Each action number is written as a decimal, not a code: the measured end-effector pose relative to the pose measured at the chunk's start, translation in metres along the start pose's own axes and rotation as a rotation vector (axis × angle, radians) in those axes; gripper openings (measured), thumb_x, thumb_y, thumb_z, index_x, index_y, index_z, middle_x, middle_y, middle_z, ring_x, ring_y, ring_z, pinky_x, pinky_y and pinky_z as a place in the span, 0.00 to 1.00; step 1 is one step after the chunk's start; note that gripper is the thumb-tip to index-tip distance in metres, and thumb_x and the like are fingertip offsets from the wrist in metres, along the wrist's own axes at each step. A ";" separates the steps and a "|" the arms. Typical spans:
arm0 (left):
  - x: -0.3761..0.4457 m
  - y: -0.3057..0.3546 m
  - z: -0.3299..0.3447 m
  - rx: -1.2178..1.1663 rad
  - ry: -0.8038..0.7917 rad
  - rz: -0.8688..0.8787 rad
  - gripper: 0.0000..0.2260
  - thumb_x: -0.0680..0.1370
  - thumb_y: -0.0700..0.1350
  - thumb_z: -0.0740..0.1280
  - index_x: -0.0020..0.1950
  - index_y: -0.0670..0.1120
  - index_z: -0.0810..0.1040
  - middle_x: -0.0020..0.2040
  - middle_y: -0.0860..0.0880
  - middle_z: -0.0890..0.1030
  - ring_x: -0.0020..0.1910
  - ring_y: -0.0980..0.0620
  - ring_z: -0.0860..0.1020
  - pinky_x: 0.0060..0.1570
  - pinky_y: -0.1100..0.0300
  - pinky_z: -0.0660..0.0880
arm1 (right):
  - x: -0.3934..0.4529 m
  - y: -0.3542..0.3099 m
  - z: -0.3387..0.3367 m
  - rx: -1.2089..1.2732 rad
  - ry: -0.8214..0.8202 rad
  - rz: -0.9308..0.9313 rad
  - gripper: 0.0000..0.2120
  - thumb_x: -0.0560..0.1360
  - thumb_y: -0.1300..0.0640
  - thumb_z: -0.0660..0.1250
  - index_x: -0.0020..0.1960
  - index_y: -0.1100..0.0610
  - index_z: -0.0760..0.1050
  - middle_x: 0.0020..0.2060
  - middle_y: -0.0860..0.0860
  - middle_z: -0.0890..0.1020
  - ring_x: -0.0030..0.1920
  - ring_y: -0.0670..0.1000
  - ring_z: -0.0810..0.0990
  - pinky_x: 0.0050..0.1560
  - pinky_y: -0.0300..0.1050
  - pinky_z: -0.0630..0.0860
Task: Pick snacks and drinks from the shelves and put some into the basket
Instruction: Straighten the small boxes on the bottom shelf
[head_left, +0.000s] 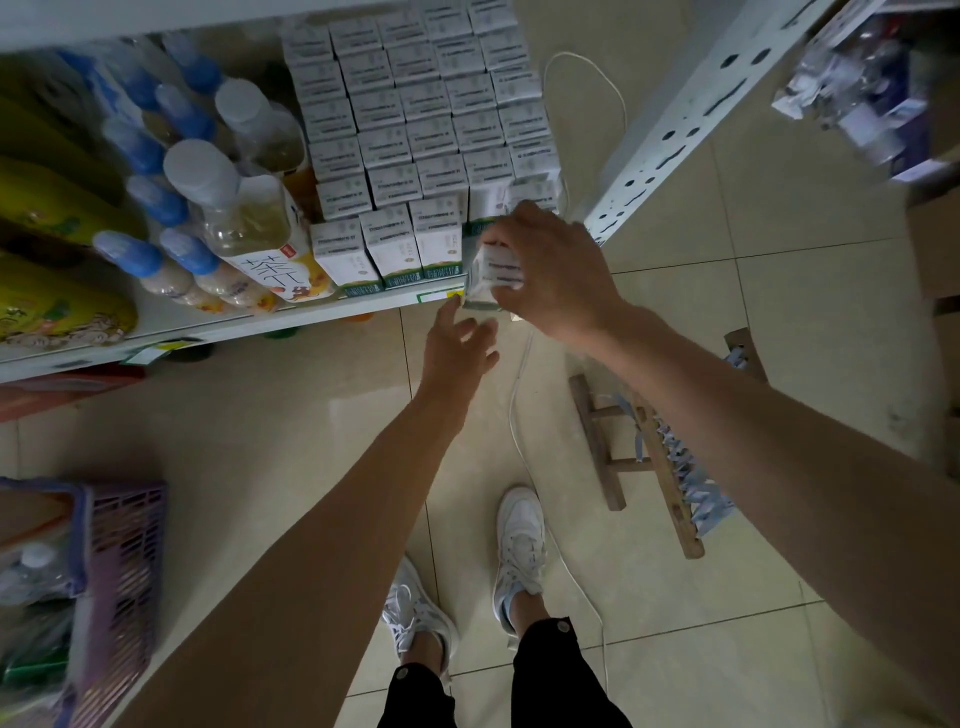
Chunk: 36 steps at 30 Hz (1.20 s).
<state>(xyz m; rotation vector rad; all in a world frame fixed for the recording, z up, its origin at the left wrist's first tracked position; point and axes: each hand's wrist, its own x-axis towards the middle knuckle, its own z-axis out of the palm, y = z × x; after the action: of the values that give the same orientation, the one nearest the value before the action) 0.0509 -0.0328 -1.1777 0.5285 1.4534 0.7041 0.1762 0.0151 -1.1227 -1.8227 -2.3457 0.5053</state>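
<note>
Currently the right hand (550, 280) grips 1 carton (493, 275) at the shelf (311, 314) edge; the left hand (457, 348) reaches beneath, fingers spread. The basket (124, 561) already holds items; this carton remains outside it.

— What sort of place is this, then?

— A small shop, a grocery by the look of it. See the white metal shelf (218, 325): along its front edge sit price labels (439, 297), and the stock stands in rows, many of each kind.

— Which stock?

— White drink cartons (415, 124) packed tight toward the shelf's right end, blue-capped bottles (156, 202) beside them, a tea bottle (249, 223) near the front edge, yellow packets (47, 312) at the left end.

— Anything else?

— A perforated shelf upright (691, 109) at the right, more packaged goods (857, 88) beyond it, a purple shopping basket (124, 561) on the tiled floor (753, 322), and a wooden stool (644, 452) in the aisle.
</note>
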 end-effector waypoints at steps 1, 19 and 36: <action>0.000 0.007 0.003 -0.115 -0.002 -0.081 0.20 0.81 0.37 0.63 0.73 0.43 0.68 0.59 0.40 0.76 0.53 0.46 0.79 0.55 0.54 0.79 | 0.007 0.003 0.000 -0.057 0.006 -0.037 0.19 0.69 0.55 0.72 0.59 0.54 0.75 0.53 0.52 0.77 0.51 0.55 0.77 0.48 0.48 0.64; 0.033 0.056 0.027 -0.956 -0.090 -0.238 0.11 0.80 0.29 0.52 0.47 0.34 0.73 0.37 0.36 0.81 0.37 0.47 0.76 0.54 0.48 0.79 | 0.058 0.018 0.006 -0.096 -0.018 -0.141 0.19 0.68 0.59 0.71 0.58 0.58 0.73 0.54 0.53 0.78 0.56 0.56 0.75 0.54 0.49 0.64; 0.037 0.047 0.023 -0.624 -0.091 -0.223 0.12 0.82 0.36 0.55 0.62 0.39 0.73 0.62 0.43 0.78 0.63 0.44 0.75 0.60 0.46 0.73 | 0.050 0.019 0.000 -0.249 0.047 0.120 0.20 0.72 0.71 0.63 0.64 0.63 0.68 0.61 0.59 0.72 0.60 0.60 0.72 0.56 0.52 0.69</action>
<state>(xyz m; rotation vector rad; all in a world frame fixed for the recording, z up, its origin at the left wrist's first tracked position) 0.0681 0.0286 -1.1685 -0.0824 1.1056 0.8890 0.1804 0.0668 -1.1342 -2.0650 -2.3691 0.1850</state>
